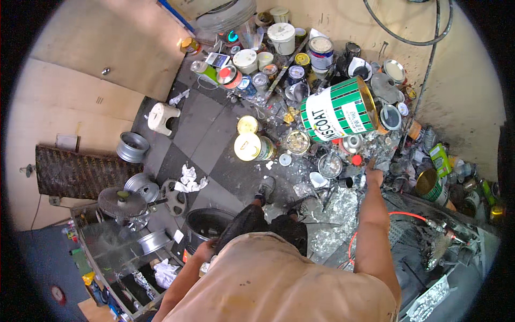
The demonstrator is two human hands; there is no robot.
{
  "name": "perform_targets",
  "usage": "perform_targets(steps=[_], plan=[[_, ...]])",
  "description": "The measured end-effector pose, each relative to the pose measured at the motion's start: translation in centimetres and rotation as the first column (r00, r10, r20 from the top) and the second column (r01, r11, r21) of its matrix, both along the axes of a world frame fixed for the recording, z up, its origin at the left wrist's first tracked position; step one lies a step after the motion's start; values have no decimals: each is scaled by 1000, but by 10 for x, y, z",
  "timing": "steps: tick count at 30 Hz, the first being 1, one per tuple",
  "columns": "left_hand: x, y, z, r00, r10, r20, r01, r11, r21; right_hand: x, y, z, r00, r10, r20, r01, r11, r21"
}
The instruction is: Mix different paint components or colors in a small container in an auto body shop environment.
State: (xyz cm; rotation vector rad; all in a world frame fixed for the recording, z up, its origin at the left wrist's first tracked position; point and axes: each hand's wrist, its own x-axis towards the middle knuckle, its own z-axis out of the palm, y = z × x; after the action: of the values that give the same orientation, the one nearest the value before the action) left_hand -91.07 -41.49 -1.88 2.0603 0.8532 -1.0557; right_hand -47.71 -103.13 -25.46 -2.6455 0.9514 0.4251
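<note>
My right hand (374,175) reaches forward over the cluttered surface, its visible fingers stretched out and nothing plainly held in them. Just left of it is a red cap (357,160). A silver can (352,143) stands a little beyond. The large green-and-white striped tin (339,110) lies tilted behind them, its open gold rim facing right. My left hand (205,251) is down by my left thigh, in front of a black bucket (210,221); its fingers are mostly hidden. A round tub with mixed contents (330,166) sits left of my right hand.
Several paint cans and white tubs (281,37) crowd the back. Two lidded tins (248,146) stand on the tiled floor near my foot. Wheel rims (132,146), a white stool (162,118) and a fan (122,203) are at left. A red hose (407,213) curves at right.
</note>
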Motion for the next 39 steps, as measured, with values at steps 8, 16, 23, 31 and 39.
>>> perform_targets(steps=[8, 16, 23, 31, 39], plan=[[67, -4, 17, 987, -64, 150, 57, 997, 54, 5, -12, -28, 995, -42, -93, 46, 998, 43], [130, -31, 13, 936, -295, 195, 315, 946, -81, -48, -22, -16, 802, -587, 111, 314, 573, 757], [270, -76, 46, 882, -367, 296, 411, 906, -104, -112, 74, 122, 399, -820, -411, -214, -520, 827], [411, -151, -12, 838, 223, 499, 172, 758, -629, -43, 141, 294, 599, -694, 399, -249, 313, 917], [445, -192, 3, 733, 378, 565, 225, 649, -726, 52, 220, 344, 763, -172, 623, -405, 624, 668]])
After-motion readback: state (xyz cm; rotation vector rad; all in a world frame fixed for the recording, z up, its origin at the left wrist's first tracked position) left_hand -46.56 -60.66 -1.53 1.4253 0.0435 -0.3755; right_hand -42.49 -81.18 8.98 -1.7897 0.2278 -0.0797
